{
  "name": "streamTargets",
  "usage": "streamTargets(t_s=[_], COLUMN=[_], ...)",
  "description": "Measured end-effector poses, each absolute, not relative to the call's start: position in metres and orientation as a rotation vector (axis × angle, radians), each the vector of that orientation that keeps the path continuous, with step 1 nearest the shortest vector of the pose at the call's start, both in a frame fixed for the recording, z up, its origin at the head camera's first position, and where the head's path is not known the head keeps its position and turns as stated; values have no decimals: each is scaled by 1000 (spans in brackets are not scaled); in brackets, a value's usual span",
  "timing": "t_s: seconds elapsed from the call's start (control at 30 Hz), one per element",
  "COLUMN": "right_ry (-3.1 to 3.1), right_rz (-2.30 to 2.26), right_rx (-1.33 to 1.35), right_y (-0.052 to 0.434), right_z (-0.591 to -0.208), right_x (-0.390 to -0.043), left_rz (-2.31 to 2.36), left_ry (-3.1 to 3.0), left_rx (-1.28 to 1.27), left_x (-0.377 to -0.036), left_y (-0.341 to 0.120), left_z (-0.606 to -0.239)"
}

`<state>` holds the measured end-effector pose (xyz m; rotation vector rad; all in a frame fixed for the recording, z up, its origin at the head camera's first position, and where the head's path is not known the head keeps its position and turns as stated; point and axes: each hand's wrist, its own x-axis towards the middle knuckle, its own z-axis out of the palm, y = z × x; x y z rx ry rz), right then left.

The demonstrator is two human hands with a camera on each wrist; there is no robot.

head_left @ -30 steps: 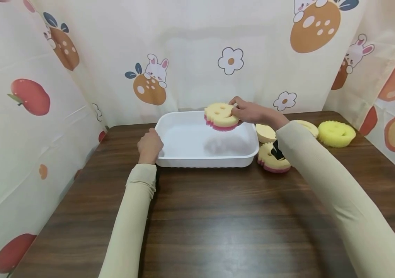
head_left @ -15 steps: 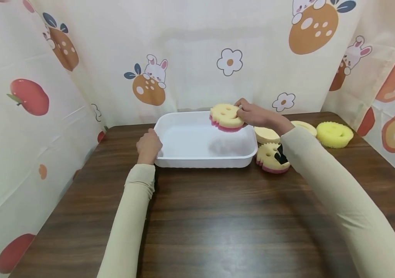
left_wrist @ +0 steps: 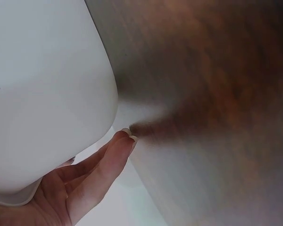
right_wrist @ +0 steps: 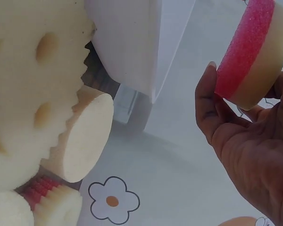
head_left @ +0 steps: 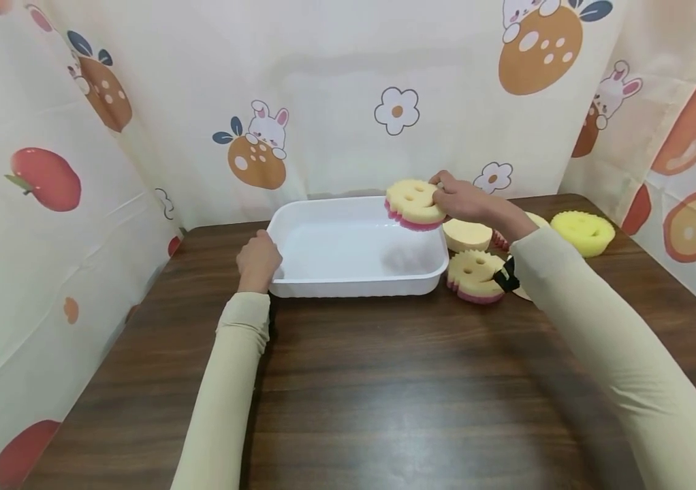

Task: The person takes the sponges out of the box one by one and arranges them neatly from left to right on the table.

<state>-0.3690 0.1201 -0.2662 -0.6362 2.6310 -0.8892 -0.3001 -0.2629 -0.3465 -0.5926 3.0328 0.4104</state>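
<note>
My right hand (head_left: 463,199) pinches a round smiley-face sponge (head_left: 415,202), cream above and pink below, in the air over the right end of a white tray (head_left: 357,288). In the right wrist view, that sponge (right_wrist: 254,52) is held by its edge between thumb and fingers. At the tray's left side, my left hand (head_left: 259,262) grips the rim. The left wrist view has the left hand's fingers (left_wrist: 101,174) along the tray's outer wall, the thumb mostly hidden. A second smiley sponge (head_left: 475,278) lies just right of the tray.
Beyond the tray's right end sit a plain cream oval sponge (head_left: 468,236) and a bright yellow smiley sponge (head_left: 583,233). Other sponges are partly hidden behind the right forearm. The dark wooden table (head_left: 385,381) meets a printed curtain (head_left: 336,122) at the back and sides.
My right hand has carried the smiley sponge rightward, towards the tray's right edge. The left hand has kept its grip on the tray, and the view has shifted slightly.
</note>
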Motion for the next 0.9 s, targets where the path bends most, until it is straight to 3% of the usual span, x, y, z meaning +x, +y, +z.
streamTargets(t_s=[0.9], right_ry=[2700], right_rz=[-1047], right_rx=[-501], right_y=[180], right_z=[-276], right_x=[-340], left_rz=[395], left_ry=[3030], left_rx=[-580], left_x=[-300], left_y=[-264], left_z=[-347])
